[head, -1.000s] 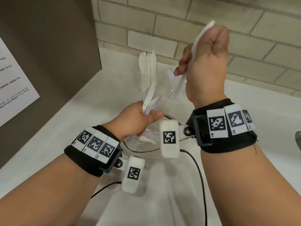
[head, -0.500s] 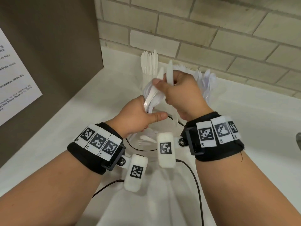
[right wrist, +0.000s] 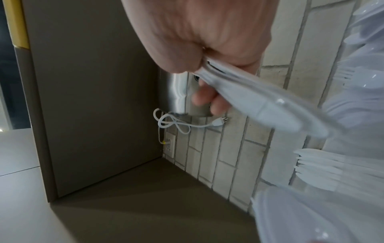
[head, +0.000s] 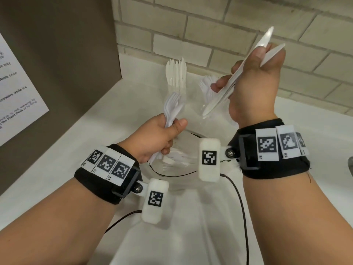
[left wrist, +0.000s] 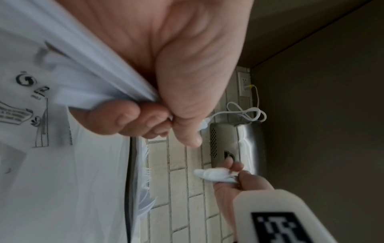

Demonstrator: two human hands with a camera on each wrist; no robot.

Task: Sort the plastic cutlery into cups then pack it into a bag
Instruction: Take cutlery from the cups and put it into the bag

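Observation:
My left hand (head: 162,132) grips a bundle of white plastic forks (head: 172,108) upright over the mouth of a clear plastic bag (head: 172,174) that holds more cutlery. My right hand (head: 254,83) is raised to the right and holds a few long white utensils (head: 225,92) slanted, tips down; the right wrist view shows these utensils (right wrist: 259,102) blurred. Behind stand clear cups: one with upright cutlery (head: 176,73), another with forks (head: 206,87). The printed bag (left wrist: 31,98) fills the left of the left wrist view.
A white counter (head: 95,131) runs to a brick wall (head: 210,25). A brown panel with a paper notice (head: 17,88) closes the left side. Black cables (head: 240,197) trail from the wrist cameras. A metal edge (head: 351,167) shows at far right.
My right hand was down at the left hand's bundle; it has lifted up and to the right with a few utensils in its grip. The left hand has stayed over the bag.

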